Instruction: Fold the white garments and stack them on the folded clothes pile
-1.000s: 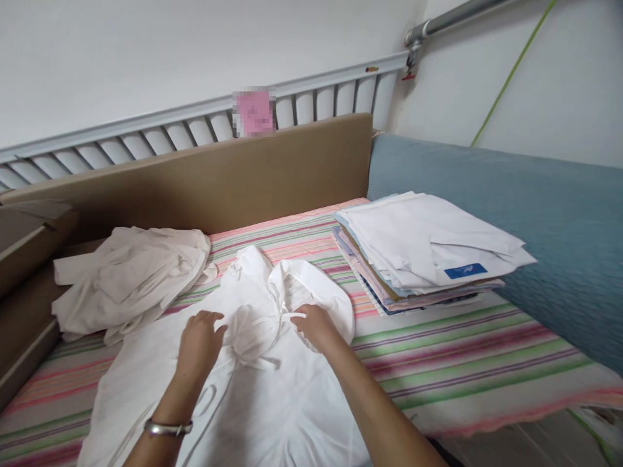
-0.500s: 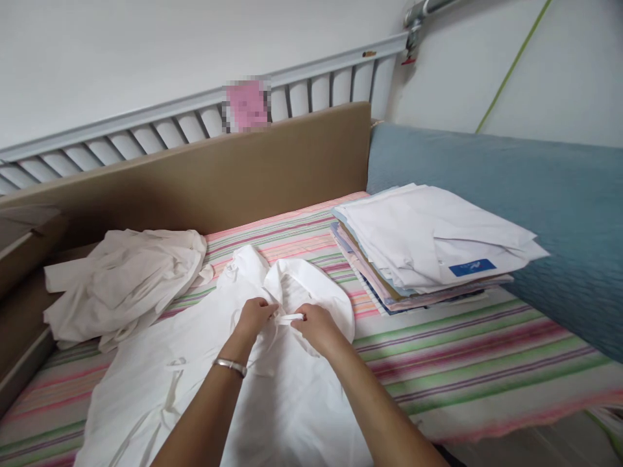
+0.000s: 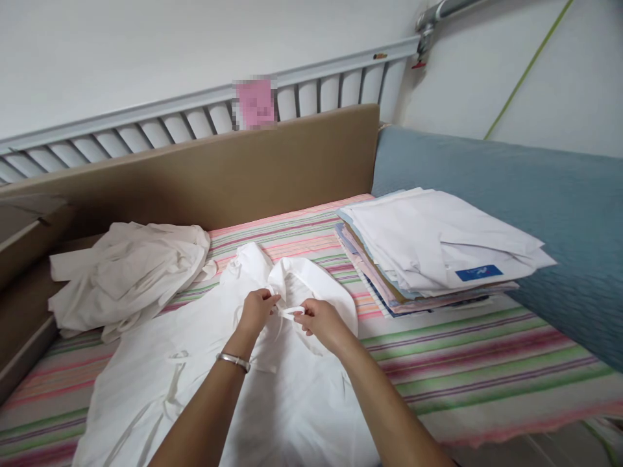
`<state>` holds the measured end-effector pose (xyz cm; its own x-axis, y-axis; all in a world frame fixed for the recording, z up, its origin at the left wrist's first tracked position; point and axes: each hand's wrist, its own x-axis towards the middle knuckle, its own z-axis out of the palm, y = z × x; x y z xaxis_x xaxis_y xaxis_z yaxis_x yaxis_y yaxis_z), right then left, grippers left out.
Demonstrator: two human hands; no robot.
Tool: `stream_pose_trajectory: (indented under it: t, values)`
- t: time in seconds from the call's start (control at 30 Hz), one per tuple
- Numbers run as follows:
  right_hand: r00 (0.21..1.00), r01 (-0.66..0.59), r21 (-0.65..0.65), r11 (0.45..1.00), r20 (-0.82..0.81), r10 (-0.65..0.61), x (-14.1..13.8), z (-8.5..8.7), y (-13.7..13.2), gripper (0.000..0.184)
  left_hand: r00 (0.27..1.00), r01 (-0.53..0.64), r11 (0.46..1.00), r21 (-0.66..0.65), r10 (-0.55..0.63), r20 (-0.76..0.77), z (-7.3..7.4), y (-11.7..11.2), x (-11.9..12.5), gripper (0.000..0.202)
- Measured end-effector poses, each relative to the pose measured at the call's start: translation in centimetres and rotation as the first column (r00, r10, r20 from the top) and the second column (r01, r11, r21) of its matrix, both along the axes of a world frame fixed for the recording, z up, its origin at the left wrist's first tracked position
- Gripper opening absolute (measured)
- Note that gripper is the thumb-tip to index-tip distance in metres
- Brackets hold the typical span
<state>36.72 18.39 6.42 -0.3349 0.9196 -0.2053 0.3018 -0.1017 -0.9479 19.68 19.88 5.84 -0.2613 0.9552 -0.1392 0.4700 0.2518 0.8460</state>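
Note:
A white garment (image 3: 204,363) lies spread on the striped bedsheet (image 3: 462,370) in front of me, its neck end toward the headboard. My left hand (image 3: 257,310) and my right hand (image 3: 321,321) meet near the garment's neck. Both are closed in a pinch on a thin white tie string (image 3: 291,312) stretched between them. A metal bracelet sits on my left wrist. More white strings trail over the garment at the lower left.
A crumpled white garment (image 3: 126,272) lies at the left by the brown headboard (image 3: 219,175). A stack of folded clothes (image 3: 438,250) sits at the right. A blue quilted cover (image 3: 525,214) runs along the right side. Brown boards edge the left.
My left hand moved right from the garment's chest to the neck and took hold of the string beside my right hand. The two hands have drawn slightly closer together.

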Motion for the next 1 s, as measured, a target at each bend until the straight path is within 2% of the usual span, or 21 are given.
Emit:
stream_pose_trajectory:
  t: [0.13,0.27,0.33,0.43,0.5,0.7,1.0]
  values:
    - [0.986,0.083,0.090,0.992,-0.151,-0.069,-0.9,0.0,0.2,0.016,0.999,0.020,1.000,0.005,-0.020,-0.026,-0.1,0.0,0.1,0.026]
    - [0.892,-0.022,-0.053,0.998,-0.452,-0.004,-1.8,-0.6,0.2,0.030,0.998,0.038,0.999,0.015,-0.038,-0.046,-0.4,0.2,0.1,0.026]
    - [0.856,-0.035,-0.137,0.990,-0.516,-0.041,-2.4,-1.2,0.2,0.029,0.997,0.045,0.999,0.025,-0.044,-0.064,-0.6,0.4,0.0,0.026]
    - [0.873,0.038,-0.274,0.961,-0.459,-0.165,-3.0,-2.1,0.0,0.026,0.994,0.046,0.998,0.040,-0.041,-0.105,-0.9,0.8,0.0,0.025]
    - [0.897,0.067,-0.328,0.942,-0.394,-0.201,-3.3,-2.4,-0.1,0.024,0.991,0.039,0.998,0.055,-0.032,-0.134,-1.0,1.0,0.1,0.025]
    - [0.957,0.022,-0.421,0.907,-0.255,-0.142,-3.4,-2.0,-0.8,0.021,0.981,-0.005,0.992,0.127,0.029,-0.193,-1.3,1.7,0.7,0.029]
    - [0.981,-0.083,-0.511,0.856,-0.195,-0.021,-3.5,-1.8,-1.2,0.023,0.951,-0.005,0.976,0.216,0.072,-0.302,-2.2,2.9,1.2,0.027]
